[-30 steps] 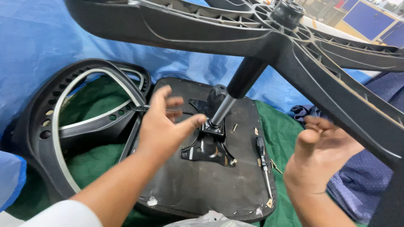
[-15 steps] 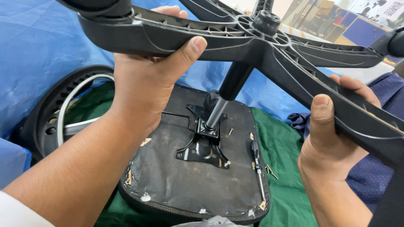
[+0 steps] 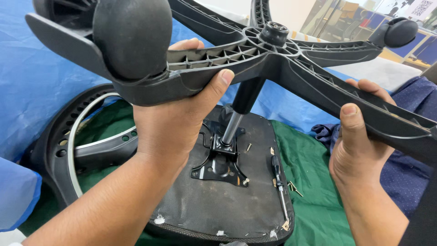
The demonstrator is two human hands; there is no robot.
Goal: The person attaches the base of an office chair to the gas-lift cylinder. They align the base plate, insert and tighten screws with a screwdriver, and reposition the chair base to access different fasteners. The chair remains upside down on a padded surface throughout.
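Gripping is seen on two arms of the black star-shaped chair base: the left hand is clamped on the arm running toward 9 o'clock, the right hand on the arm toward 4 o'clock. The base is held above the upturned seat pan, its gas cylinder seated in the metal bracket. Judged rigid, bulky and moderately heavy; ribbed arms are best held near the hub, clear of the casters.

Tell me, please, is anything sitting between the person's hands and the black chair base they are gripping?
Nothing visible does. The left hand and the right hand each wrap straight around a spoke of the chair base, skin on plastic.
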